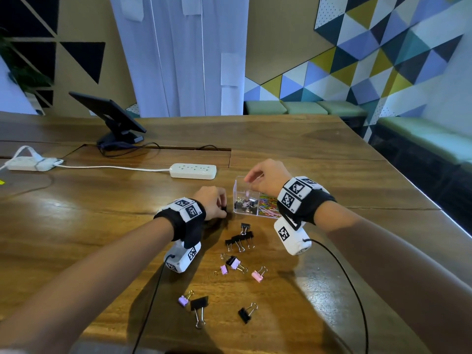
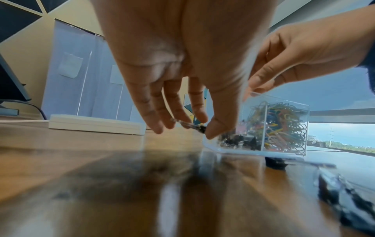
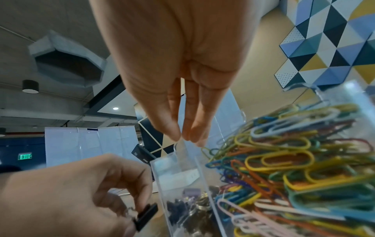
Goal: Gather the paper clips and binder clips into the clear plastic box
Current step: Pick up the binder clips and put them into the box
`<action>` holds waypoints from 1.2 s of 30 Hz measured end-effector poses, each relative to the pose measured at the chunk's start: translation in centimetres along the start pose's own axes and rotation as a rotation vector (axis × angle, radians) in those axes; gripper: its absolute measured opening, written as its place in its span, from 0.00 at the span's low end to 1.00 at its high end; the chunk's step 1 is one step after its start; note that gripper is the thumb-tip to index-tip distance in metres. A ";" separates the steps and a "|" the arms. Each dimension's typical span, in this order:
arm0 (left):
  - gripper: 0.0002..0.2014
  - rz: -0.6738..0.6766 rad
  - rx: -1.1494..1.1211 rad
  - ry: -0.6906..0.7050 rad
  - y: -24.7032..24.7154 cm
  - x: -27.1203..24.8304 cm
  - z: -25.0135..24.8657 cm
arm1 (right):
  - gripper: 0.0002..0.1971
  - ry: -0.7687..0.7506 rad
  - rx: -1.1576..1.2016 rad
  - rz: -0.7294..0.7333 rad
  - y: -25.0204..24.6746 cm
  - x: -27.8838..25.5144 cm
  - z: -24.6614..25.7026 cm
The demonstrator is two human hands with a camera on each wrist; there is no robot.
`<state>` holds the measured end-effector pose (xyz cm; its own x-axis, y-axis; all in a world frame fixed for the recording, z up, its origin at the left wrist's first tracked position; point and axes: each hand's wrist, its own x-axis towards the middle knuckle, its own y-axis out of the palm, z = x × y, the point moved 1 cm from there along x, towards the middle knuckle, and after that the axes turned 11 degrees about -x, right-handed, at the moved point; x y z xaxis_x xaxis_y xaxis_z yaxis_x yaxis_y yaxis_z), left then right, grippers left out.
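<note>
Pinching a black binder clip [image 3: 146,214] beside the clear plastic box [image 1: 240,182], the left hand [image 1: 212,203] should lift over its wall; right hand [image 1: 265,178] fingertips pressed together above, seemingly empty

Nine binder clips [image 1: 240,241] are counted loose on the table [image 1: 319,154] near the one clear plastic box [image 1: 240,185]: five black, four pink or lilac. One further black binder clip [image 3: 147,214] is pinched beside that box. Two power strips [image 1: 193,170] are seen beyond it.

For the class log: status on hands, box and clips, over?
Left hand pinches black binder clip beside clear box. Right hand above box, fingertips together. Binder clips remain on table.
</note>
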<state>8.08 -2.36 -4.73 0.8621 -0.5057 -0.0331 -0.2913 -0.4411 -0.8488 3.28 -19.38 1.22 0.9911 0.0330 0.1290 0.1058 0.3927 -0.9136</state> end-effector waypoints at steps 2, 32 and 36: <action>0.09 -0.041 -0.013 0.048 -0.6 -0.1 -0.2 | 0.06 -0.018 0.005 -0.015 -0.2 -0.5 -0.1; 0.02 -0.214 -0.100 0.319 -0.3 -0.8 -4.0 | 0.16 -0.338 -0.432 0.444 4.6 -6.6 -0.3; 0.03 -0.074 -0.076 0.335 0.0 -2.4 -4.1 | 0.13 -0.258 -0.356 0.463 4.3 -6.6 -1.3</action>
<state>4.35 -4.23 -2.47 0.7018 -0.6798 0.2131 -0.2740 -0.5337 -0.8001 -2.66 -19.10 -4.08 0.8938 0.3641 -0.2620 -0.2646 -0.0436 -0.9634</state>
